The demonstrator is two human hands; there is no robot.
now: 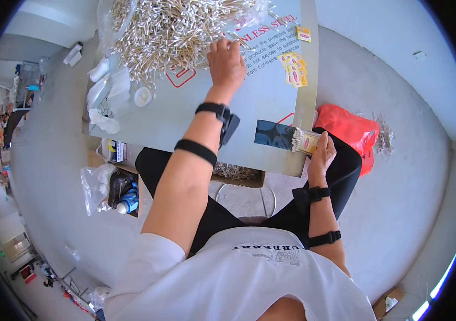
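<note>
A large heap of loose cotton swabs (158,37) covers the far part of the table. At its right edge, my left hand (227,65) reaches in with curled fingers; the fingertips are among the swabs, and what they pinch is hidden. My right hand (322,154) is closed around a small clear pack of cotton swabs (306,142) with a yellow label, at the table's right edge. The swab tips poke from the pack's left end, over a dark blue rectangle (274,134) on the tabletop.
Yellow labels (294,69) lie at the table's right side. White plastic bags (118,93) and a small round white container (142,97) are on its left. A red bag (348,128) sits right of my knee. Below the table are a box of swabs (236,172) and a blue bottle (127,203).
</note>
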